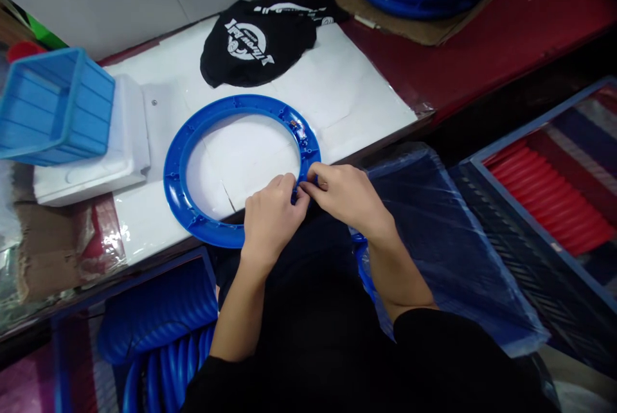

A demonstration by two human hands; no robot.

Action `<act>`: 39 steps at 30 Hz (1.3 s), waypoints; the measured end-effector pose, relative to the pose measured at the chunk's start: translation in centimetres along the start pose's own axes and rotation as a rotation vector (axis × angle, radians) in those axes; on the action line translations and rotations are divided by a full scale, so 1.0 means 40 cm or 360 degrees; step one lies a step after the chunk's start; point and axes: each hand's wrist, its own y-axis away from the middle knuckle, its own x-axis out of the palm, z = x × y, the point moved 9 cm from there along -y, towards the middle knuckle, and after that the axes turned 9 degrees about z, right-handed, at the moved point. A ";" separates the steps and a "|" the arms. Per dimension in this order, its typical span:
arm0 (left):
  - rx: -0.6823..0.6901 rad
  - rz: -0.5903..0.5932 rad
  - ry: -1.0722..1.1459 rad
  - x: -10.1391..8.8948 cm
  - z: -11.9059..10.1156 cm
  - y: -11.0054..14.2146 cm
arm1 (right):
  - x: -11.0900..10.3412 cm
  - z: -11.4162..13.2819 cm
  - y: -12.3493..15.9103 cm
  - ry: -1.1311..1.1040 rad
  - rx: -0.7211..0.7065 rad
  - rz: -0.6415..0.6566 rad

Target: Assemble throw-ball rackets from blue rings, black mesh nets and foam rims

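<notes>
A large blue plastic ring (183,162) lies flat on the white tabletop (347,105), its near edge at the table's front. My left hand (270,220) rests over the ring's near right part, fingers curled in a pinch. My right hand (344,198) meets it from the right, fingertips pinched against the ring's rim. Both hands press at the same spot on the ring; whatever small part is between the fingertips is hidden.
A light blue plastic basket (53,108) sits on a white foam block (120,156) at the left. A black printed cloth (260,37) lies behind the ring. Blue rings in a plastic bag (434,239) lie at my right, blue corrugated tubes (159,323) lower left, red tubes (549,194) far right.
</notes>
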 end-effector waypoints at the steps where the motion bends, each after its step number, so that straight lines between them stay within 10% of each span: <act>1: 0.0007 -0.0008 -0.0005 0.002 0.002 0.003 | 0.000 0.000 0.001 -0.0003 0.0001 0.0001; 23: 0.0099 0.0105 0.0076 0.008 0.013 0.008 | -0.035 0.067 0.038 0.0023 -0.0543 -0.0145; 39: 0.0180 0.0162 -0.0128 0.002 0.021 0.019 | 0.002 0.026 0.017 0.0152 -0.0172 -0.0228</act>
